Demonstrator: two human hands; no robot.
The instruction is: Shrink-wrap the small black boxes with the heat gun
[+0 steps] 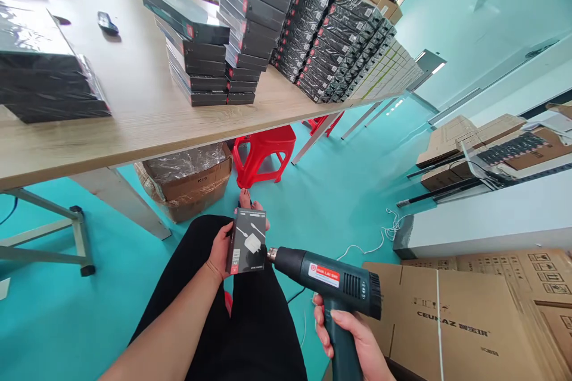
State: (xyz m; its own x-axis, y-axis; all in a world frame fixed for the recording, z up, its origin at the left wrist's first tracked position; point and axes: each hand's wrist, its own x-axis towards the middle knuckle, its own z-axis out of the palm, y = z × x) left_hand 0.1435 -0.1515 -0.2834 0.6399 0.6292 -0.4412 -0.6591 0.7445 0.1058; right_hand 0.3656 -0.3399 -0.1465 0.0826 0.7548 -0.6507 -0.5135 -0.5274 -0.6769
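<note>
In my left hand (220, 250) is a small black retail box (250, 244) with a white charger and cable printed on its face. My fingers grip it by its left side, above my lap. My right hand (346, 333) is wrapped round the handle of a dark green heat gun (328, 274) with a red and white label. The gun's metal nozzle (271, 255) points left at the box's right edge, very close to it; whether they touch I cannot tell.
A wooden table (147, 125) carries stacked black boxes (205, 65) and tall wrapped stacks (308, 30). Beneath it are a red stool (263, 155) and an open carton (192, 184). Large cardboard cartons (447, 321) stand at right. A white cable (370, 248) lies on the floor.
</note>
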